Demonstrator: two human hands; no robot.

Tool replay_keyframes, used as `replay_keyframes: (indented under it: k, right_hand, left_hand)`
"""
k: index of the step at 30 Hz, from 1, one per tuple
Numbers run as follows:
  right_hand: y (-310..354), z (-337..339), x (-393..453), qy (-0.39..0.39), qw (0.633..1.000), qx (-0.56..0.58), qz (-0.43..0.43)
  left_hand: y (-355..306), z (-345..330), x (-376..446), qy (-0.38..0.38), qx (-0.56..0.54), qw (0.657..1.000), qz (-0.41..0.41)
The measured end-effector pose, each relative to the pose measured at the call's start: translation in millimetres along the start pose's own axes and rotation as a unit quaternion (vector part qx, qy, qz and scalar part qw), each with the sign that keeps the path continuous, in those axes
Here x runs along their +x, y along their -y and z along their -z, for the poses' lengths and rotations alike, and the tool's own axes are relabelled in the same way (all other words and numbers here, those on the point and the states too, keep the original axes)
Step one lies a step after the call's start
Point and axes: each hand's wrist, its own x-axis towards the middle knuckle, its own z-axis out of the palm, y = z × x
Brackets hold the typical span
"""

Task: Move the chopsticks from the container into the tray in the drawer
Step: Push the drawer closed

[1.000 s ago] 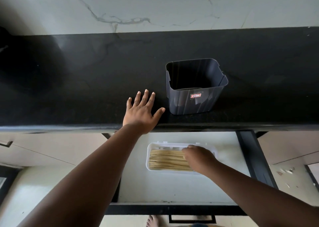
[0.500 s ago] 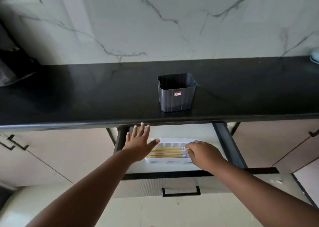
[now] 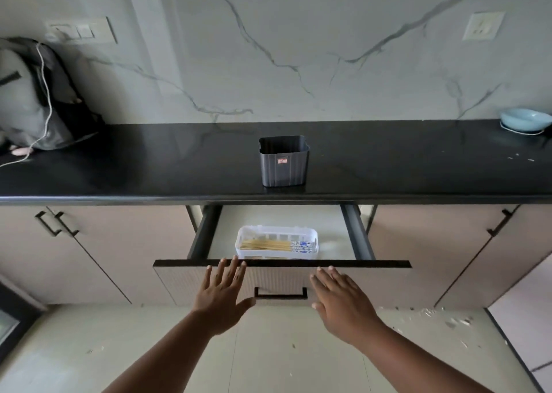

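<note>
So there's a long black counter (image 3: 119,168) running along a marble-look wall, with beige cabinets under it and one drawer (image 3: 280,263) pulled out in the middle. On the counter's far left sits a grey backpack (image 3: 33,99) with a white cable hanging off it, and way over on the right end there's a light blue bowl (image 3: 524,120). The dark grey container (image 3: 283,161) stands upright near the counter's front edge, right above the drawer. Down in the drawer is a white tray (image 3: 248,235), and the chopsticks (image 3: 276,245) are lying flat in it, patterned ends pointing right. Left hand (image 3: 221,298) and right hand (image 3: 343,303) are both spread flat with straight fingers in front of the drawer face, either side of its handle (image 3: 280,293), holding nothing.
</note>
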Motion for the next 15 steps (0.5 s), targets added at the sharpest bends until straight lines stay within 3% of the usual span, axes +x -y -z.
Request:
replay_keyframes:
  k: [6,11,15]
  right_hand:
    - [-4,-18,13,0.009,0.999,-0.026,-0.03]
    - [-16,-50,33,0.099,0.993,-0.034,-0.061]
    - [-15,-51,47,0.115,0.99,-0.02,-0.08]
  left_hand:
    - [8,-10,14,-0.005,0.07,0.997,-0.009]
    - [10,-25,26,0.009,0.041,0.999,0.003]
    - [14,-22,38,0.007,0.013,1.0,-0.003]
